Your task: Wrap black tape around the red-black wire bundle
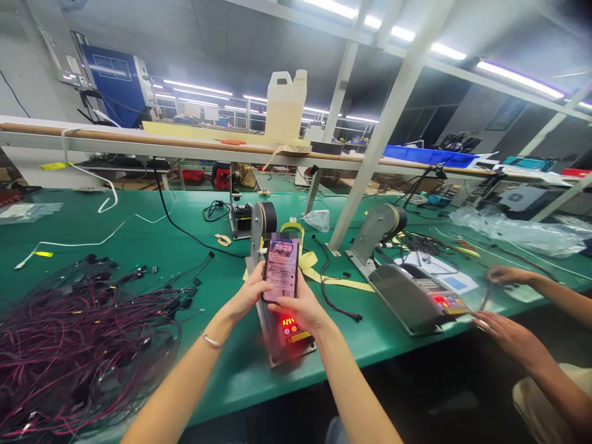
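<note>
A smartphone with a lit lock screen reading 19:28 is held upright between my two hands. My left hand grips its left edge, the thumb over the lower screen. Around the lower right side of the phone my right hand is closed, its thumb at the bottom edge. Directly below stands a taping machine with a red lit display, partly hidden by the phone and my hands. Its tape roll shows above the phone, and yellow tape trails to the right.
A tangled heap of dark red and black cable harnesses covers the left of the green table. At right, a co-worker's hands are beside a second taping machine. A plastic jug stands on the shelf above; a slanted post rises mid-table.
</note>
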